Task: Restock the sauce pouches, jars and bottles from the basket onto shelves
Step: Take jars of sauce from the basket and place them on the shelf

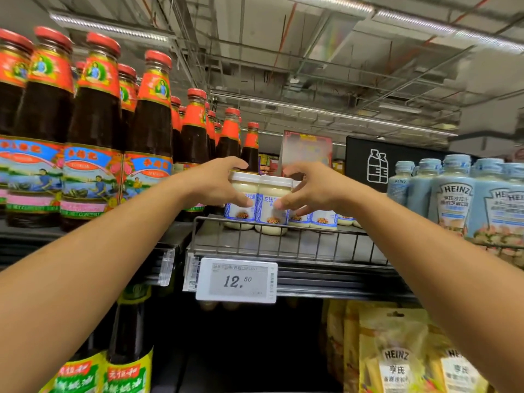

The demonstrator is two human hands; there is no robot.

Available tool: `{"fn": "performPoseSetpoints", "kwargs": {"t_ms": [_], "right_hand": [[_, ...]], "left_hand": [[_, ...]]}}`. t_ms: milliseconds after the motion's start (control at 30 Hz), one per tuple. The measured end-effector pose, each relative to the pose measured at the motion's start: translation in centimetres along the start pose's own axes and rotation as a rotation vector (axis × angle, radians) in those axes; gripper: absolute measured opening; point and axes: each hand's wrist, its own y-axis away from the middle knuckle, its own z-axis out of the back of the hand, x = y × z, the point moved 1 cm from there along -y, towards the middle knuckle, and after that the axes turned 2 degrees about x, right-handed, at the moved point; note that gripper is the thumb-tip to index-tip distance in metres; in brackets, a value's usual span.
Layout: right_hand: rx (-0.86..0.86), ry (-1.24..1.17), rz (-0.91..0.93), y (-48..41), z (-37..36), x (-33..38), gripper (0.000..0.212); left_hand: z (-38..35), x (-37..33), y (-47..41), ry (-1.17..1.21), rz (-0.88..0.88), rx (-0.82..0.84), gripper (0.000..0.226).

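Several cream-filled jars with white lids and blue-white labels stand in a row on the top shelf (283, 245), behind its wire rail. My left hand (218, 182) grips the leftmost jar (238, 214), fingers over its lid and thumb on its front. My right hand (312, 188) curls round the jar beside it (269, 194), with the thumb on the label and the fingers over the lids behind. Both jars rest on the shelf. The basket is out of view.
Tall dark sauce bottles with red caps (96, 123) crowd the shelf to the left. Pale blue Heinz bottles (453, 194) stand to the right. A price tag reading 12.50 (236, 279) hangs under the jars. Below are yellow Heinz pouches (397, 358) and green-labelled bottles (127, 370).
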Motion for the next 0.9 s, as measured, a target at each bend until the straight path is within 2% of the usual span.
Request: {"fn": "performPoseSetpoints", "kwargs": {"t_ms": [100,167,233,367,467,700,900], "right_hand": [[-0.047,-0.013,0.035,1.0,0.0,-0.1,0.092],[-0.131,0.046,0.058,1.8,0.0,-0.1,0.086],[-0.215,0.076,0.082,2.9,0.1,-0.1,0.07],[-0.355,-0.011,0.192,5.6,0.6,-0.3,0.028],[-0.418,-0.113,0.291,8.3,0.7,-0.5,0.015],[-0.461,-0.315,0.406,15.8,0.1,-2.6,0.011],[-0.554,-0.343,0.262,23.7,1.0,-8.6,0.013]], "left_hand": [[0.2,-0.2,0.3,0.0,-0.035,-0.099,0.082],[0.4,-0.7,0.7,0.05,-0.147,-0.246,0.064],[0.7,-1.5,1.3,0.198,-0.289,-0.34,0.043],[0.9,-3.3,3.5,0.42,-0.453,-0.33,0.025],[0.2,-4.9,5.2,0.455,-0.548,-0.348,0.02],[-5.4,-10.4,9.8,0.604,-0.699,-0.165,0.018],[-15.5,-14.2,11.9,0.764,-0.672,0.037,0.015]]}}
